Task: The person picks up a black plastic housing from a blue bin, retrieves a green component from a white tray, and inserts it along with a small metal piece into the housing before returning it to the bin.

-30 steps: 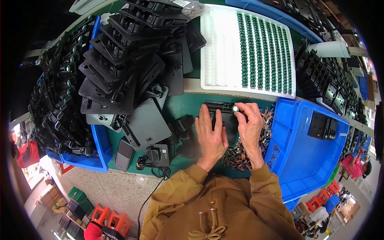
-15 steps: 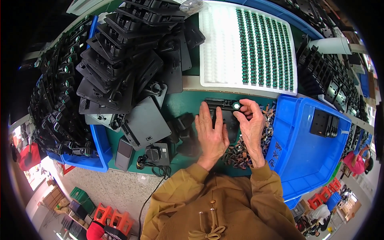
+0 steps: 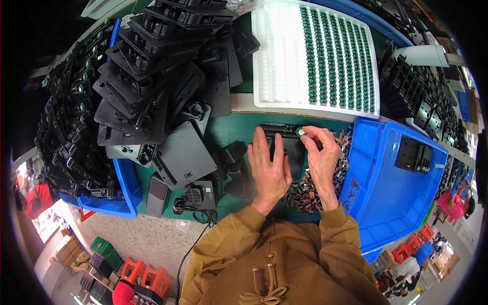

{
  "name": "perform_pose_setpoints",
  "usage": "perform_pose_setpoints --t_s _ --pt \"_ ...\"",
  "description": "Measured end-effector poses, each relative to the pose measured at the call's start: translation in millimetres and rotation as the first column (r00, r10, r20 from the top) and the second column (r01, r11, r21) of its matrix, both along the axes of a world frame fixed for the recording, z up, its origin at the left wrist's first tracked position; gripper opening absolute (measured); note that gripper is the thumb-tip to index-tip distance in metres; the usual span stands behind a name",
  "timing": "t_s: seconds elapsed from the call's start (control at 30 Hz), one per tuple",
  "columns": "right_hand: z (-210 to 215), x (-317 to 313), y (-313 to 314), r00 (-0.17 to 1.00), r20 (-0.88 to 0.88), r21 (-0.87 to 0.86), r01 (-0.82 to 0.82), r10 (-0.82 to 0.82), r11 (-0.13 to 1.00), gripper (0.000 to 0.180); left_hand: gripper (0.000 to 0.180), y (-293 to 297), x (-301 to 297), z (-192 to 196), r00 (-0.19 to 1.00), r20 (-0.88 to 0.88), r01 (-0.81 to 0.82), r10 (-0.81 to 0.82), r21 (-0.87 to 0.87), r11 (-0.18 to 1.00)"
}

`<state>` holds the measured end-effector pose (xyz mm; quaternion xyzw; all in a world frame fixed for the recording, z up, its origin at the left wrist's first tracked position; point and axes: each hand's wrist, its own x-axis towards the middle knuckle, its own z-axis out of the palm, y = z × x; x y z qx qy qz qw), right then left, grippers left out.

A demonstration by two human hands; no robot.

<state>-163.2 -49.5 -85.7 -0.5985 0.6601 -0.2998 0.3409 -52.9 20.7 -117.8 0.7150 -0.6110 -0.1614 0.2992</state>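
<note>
I get a bright middle and a dim rim — black corners close round the fisheye circle, and straight edges bow near it. Glare washes out the left part of the white tray (image 3: 277, 61), swallowing its detail. The black plates (image 3: 147, 76) sink into shadow. My left hand (image 3: 269, 175) and right hand (image 3: 323, 157) look well lit and fairly sharp; a hazy blur softens the dark parts (image 3: 235, 175) beside the left one — the round piece (image 3: 300, 131) glints.
</note>
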Motion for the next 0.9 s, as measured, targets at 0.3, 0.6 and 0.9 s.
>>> perform_pose_setpoints --t_s 0.3,0.6,0.9 --pt "6.7 2.3 -2.1 0.982 -0.162 -0.165 -0.123 0.097 0.978 0.021 0.059 -0.8 0.0 -1.8 1.0 0.0 0.002 -0.002 -0.002 1.0" --pt "-0.4 4.8 -1.9 0.993 -0.108 -0.066 -0.051 0.043 0.997 0.019 0.058 -0.7 -0.4 -1.5 1.0 0.001 0.004 -0.004 0.003 1.0" --pt "9.6 0.7 -2.3 0.99 -0.14 -0.001 -0.015 0.015 1.0 0.024 0.059 -0.6 -0.5 -0.7 1.0 0.009 0.002 -0.002 -0.007 1.0"
